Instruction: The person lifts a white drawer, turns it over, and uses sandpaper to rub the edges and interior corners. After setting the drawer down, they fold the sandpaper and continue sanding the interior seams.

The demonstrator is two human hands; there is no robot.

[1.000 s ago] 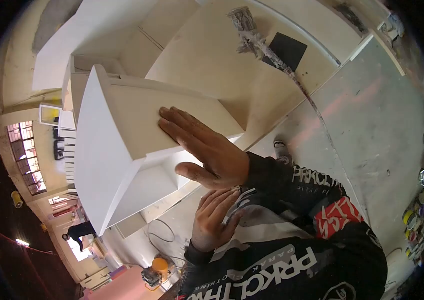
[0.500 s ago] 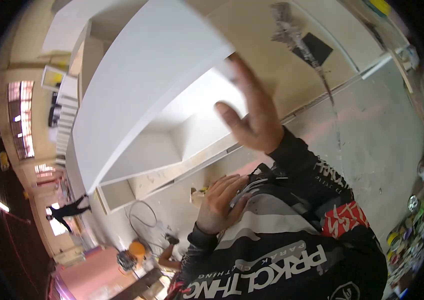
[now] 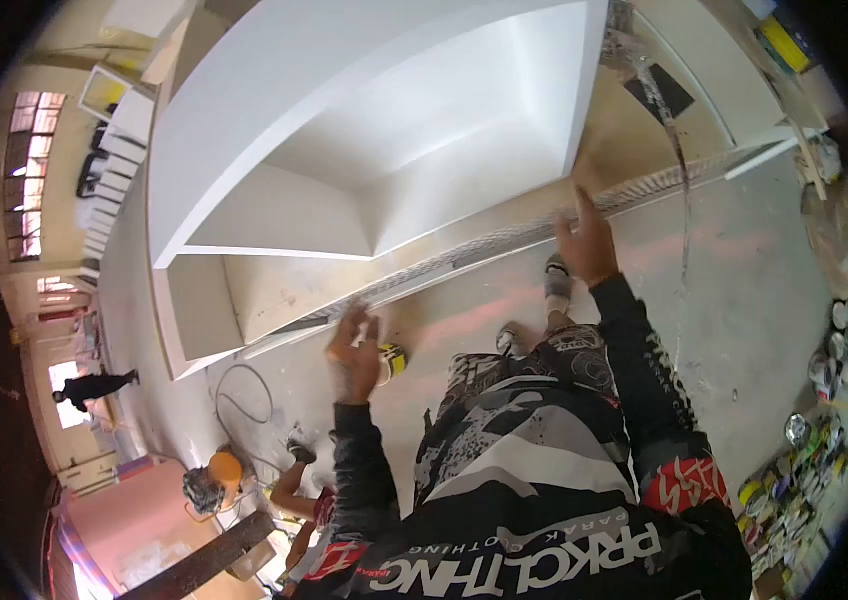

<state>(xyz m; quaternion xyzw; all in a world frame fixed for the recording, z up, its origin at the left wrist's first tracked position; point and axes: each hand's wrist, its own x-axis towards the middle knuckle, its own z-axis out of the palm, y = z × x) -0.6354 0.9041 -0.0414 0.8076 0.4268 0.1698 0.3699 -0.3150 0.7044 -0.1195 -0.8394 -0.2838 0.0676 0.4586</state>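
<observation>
A white cabinet box with a curved outer edge rests on a low tan base. My right hand hovers just off the lower right corner of the box, thumb and fingers apart, holding nothing. Near the front edge of the base, further left, is my left hand. Its fingers are spread and somewhat blurred, with nothing visible in them. Close by it on the floor stands a yellow-and-dark can.
A hose loops on the floor at left, near an orange-and-dark machine. Another person's leg shows there. Far left is a person in dark clothes. Many cans crowd the right. A plastic-wrapped hose hangs beyond the box.
The white box has tipped over so its open inside faces me. My right hand has come off its edge and moved lower right; my left hand has moved away from my torso.
</observation>
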